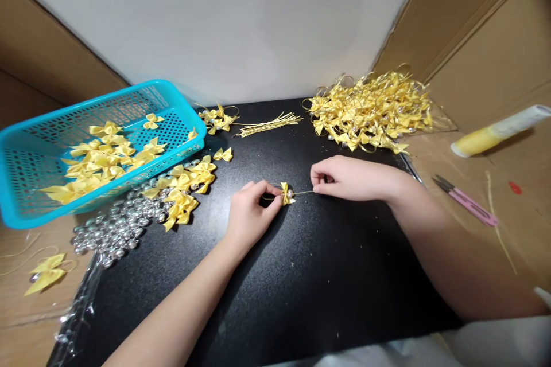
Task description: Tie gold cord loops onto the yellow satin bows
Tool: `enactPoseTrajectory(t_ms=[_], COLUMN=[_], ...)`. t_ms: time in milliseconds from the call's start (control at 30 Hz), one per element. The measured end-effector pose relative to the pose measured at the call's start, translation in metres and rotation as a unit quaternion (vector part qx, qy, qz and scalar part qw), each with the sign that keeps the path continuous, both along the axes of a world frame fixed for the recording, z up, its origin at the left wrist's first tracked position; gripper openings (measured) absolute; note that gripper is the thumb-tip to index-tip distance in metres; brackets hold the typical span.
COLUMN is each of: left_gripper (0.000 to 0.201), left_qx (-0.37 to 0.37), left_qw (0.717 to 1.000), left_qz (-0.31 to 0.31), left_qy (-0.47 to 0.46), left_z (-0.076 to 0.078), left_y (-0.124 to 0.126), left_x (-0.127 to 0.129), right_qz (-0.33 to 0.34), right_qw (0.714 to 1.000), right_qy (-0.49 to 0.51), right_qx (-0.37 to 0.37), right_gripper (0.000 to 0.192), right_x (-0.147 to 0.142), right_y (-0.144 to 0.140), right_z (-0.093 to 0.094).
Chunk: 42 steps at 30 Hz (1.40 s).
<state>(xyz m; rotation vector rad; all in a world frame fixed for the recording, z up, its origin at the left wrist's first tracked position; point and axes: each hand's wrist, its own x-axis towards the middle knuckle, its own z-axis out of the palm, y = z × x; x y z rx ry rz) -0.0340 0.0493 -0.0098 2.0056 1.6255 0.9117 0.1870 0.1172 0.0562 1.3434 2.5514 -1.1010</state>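
Near the middle of the black tabletop (267, 275), my left hand (255, 212) pinches a small yellow ribbon bow (284, 192) between thumb and fingertips. A silver jingle bell (291, 194) sits against the bow's right side. From it a thin gold cord (305, 192) runs right to my right hand (344, 178), whose thumb and forefinger are closed on the cord's end. Another bit of cord shows inside the curl of my left fingers. To the left lie loose yellow bows (181, 209) and a heap of silver bells (118, 221).
A turquoise basket (97, 90) with yellow bows stands at the left. Cut gold cords (271, 124) lie at the back, beside a big pile of finished bows (374, 109). On the right are pink thread snips (467, 200) and a yellow-white tube (499, 132). Cardboard and a white wall enclose the table.
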Motion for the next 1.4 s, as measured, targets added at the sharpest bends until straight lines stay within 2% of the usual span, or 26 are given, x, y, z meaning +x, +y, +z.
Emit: enactPoseTrajectory(t_ms=[67,133,233,333,433,1100,1400], left_gripper=[0.005,0.006,0.006,0.007,0.007,0.008,0.010], left_qx=[0.004,0.006,0.014,0.029,0.034,0.032,0.062], left_qw=[1.000,1.000,1.000,0.999,0.999,0.999,0.997], left_qz=[-0.001,-0.004,-0.007,-0.008,-0.007,-0.002,-0.025], left_qy=[0.003,0.006,0.013,0.017,0.020,0.025,-0.024], left_z=[0.001,0.001,0.002,0.002,0.001,0.002,0.004], left_y=[0.000,0.000,0.001,0.000,0.000,0.000,0.001], left_x=[0.000,0.001,0.001,0.000,0.000,0.002,-0.001], right_qz=[-0.024,-0.039,-0.005,0.022,0.017,-0.062,-0.073], right_qw=[0.998,0.989,0.980,0.982,0.983,0.986,0.985], right_qy=[0.005,0.060,0.098,0.056,0.045,0.047,0.051], right_qx=[0.056,0.132,0.176,0.179,0.176,0.146,0.148], right_gripper=[0.005,0.007,0.009,0.010,0.006,0.012,0.012], right_x=[-0.003,-0.012,-0.031,-0.046,-0.051,-0.052,-0.048], right_y=[-0.001,-0.006,-0.016,-0.024,-0.025,-0.027,-0.024], right_z=[-0.005,-0.008,-0.011,-0.016,-0.021,-0.022,-0.020])
